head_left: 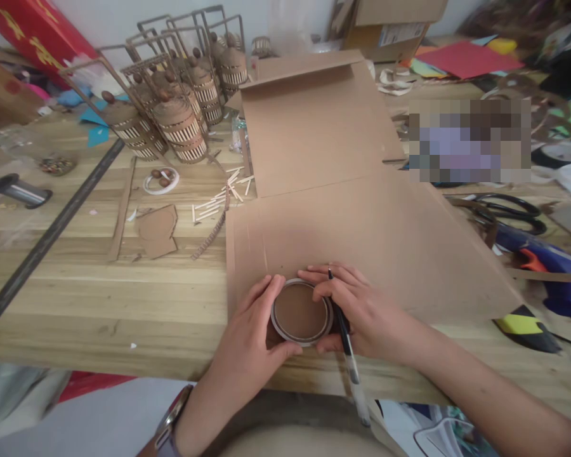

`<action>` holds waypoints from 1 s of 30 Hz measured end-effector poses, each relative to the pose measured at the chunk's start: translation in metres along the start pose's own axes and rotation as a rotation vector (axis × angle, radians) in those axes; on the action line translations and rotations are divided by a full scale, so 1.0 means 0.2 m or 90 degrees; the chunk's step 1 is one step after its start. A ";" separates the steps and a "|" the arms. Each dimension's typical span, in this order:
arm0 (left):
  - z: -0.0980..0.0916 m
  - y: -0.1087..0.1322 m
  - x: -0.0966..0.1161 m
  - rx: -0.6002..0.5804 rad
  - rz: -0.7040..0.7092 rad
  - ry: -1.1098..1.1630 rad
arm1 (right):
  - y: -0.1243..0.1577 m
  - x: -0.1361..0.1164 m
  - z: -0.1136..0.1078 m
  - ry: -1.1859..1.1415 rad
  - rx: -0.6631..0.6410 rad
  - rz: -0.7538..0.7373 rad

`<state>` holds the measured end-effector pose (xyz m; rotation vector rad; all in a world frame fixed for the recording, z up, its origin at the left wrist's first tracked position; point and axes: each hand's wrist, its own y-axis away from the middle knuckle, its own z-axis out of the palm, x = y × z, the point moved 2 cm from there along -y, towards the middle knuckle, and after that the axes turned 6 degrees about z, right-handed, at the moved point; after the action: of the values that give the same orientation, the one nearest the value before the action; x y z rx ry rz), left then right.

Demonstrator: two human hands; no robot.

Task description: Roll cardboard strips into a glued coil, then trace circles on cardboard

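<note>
A round roll of tape (276, 324) lies flat near the front edge of the large cardboard sheet (333, 228), and brown shows through its middle. My left hand (254, 320) curves around the roll's left side, thumb at the near rim. On the opposite side, my right hand (356, 304) has its fingers and thumb against the roll. A black pen with a clear barrel (348, 349) is also held in the right hand, its tip pointing up and away and its other end toward me.
Several bamboo-like lanterns with handles (181, 127) stand at the back left. Small sticks (219, 200), a cardboard cutout (157, 231) and a wire spool (21, 190) lie on the left. Black-handled scissors (509, 212) and a blue glue gun (552, 266) are at right.
</note>
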<state>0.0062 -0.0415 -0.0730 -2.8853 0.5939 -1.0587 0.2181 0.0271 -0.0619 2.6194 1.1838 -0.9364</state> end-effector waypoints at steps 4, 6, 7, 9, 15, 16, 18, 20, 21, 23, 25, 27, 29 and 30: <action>0.00 0.00 0.00 0.004 0.005 -0.018 | 0.00 0.00 0.01 0.007 0.004 -0.011; 0.00 0.00 0.00 0.004 0.007 -0.022 | 0.00 0.01 0.01 0.006 0.007 -0.011; 0.00 0.00 0.00 0.006 0.006 -0.024 | 0.00 0.01 0.01 0.004 0.008 -0.011; 0.00 0.00 0.00 0.009 0.004 -0.026 | 0.01 0.01 0.01 0.002 0.009 -0.008; 0.01 0.00 0.00 0.003 0.004 -0.018 | 0.01 0.01 0.01 -0.004 0.009 -0.006; 0.01 0.00 0.00 0.004 0.005 -0.017 | 0.01 0.01 0.01 -0.004 0.008 -0.005; 0.01 0.00 0.00 0.007 0.000 -0.018 | 0.01 0.01 0.01 -0.005 0.004 -0.004; 0.01 0.00 0.00 0.006 -0.005 -0.021 | 0.00 0.01 0.01 -0.007 0.002 -0.005; 0.01 0.00 0.00 0.004 -0.005 -0.023 | 0.00 0.01 0.01 -0.007 0.002 -0.006; 0.01 0.00 0.00 0.000 -0.002 -0.023 | 0.00 0.01 0.01 -0.005 0.004 -0.011; 0.01 0.00 0.00 -0.001 0.000 -0.018 | 0.00 0.01 0.01 -0.003 0.007 -0.014; 0.01 0.00 0.00 0.000 -0.006 -0.007 | 0.00 0.01 0.01 -0.002 0.010 -0.015; 0.00 0.00 0.00 -0.003 -0.015 0.008 | 0.00 0.01 0.01 -0.001 0.011 -0.014; 0.00 0.00 0.00 -0.007 -0.021 0.020 | 0.00 0.01 0.01 0.000 0.011 -0.014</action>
<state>0.0059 -0.0407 -0.0729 -2.9033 0.5565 -1.1110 0.2182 0.0272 -0.0637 2.6246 1.2125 -0.9553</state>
